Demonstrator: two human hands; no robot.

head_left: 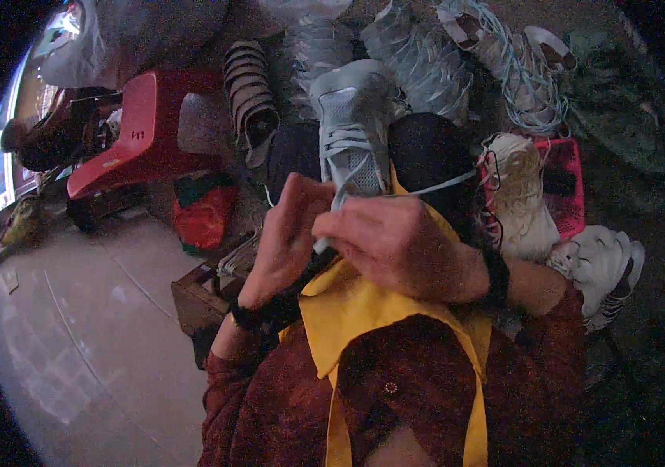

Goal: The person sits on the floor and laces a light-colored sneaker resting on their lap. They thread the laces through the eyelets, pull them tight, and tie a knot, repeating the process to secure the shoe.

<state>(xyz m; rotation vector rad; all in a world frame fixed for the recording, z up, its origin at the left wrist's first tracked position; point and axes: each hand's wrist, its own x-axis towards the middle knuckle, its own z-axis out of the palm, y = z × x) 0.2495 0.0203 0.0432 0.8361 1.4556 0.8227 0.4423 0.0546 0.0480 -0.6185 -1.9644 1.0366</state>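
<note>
In the head view, the left hand (290, 233) and right hand (395, 241) work close together, fingers curled inward — the right pinched on a pale shoelace (441, 185), the left's grip too hidden to tell. The grey lace-up sneaker (354, 89) points toe-away between dark-clad knees (432, 156) — just beyond both hands.

At twelve o'clock, the shoe (354, 97) pairs fine mesh with smoother panels; toward six, the apron (375, 300) is matt cloth. The chair (149, 117) at ten and basket (574, 159) near three look plastic, the floor (99, 335) at eight smooth, faintly glossy.
</note>
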